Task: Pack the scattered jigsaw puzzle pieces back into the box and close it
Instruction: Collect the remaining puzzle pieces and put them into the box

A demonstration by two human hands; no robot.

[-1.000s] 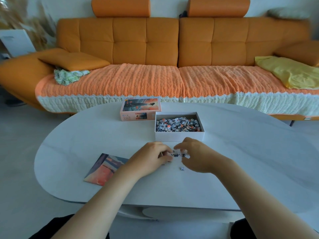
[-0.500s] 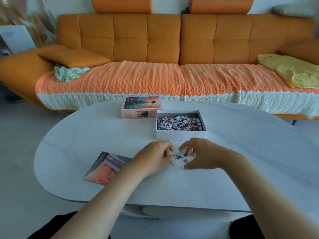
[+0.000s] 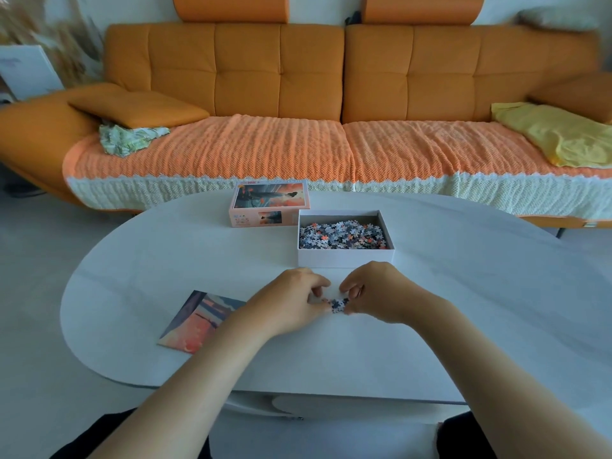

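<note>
A white open box point(image 3: 346, 258) stands on the white table point(image 3: 463, 293), filled with several dark, grey and orange jigsaw pieces point(image 3: 342, 234). Its lid point(image 3: 270, 207), printed with an orange sunset picture, lies just to the left behind it. In front of the box, my left hand point(image 3: 288, 303) and my right hand point(image 3: 381, 296) come together with curled fingers round a small cluster of loose pieces point(image 3: 338, 304), pinching them between the fingertips just above the tabletop.
A printed picture card point(image 3: 195, 321) lies flat on the table to the left of my left forearm. An orange sofa point(image 3: 298, 94) with a knitted cover runs behind the table. The table's near edge is close below my arms.
The scattered pieces between my hands have been drawn into one small cluster. Both hands have closed in toward each other and now pinch it.
</note>
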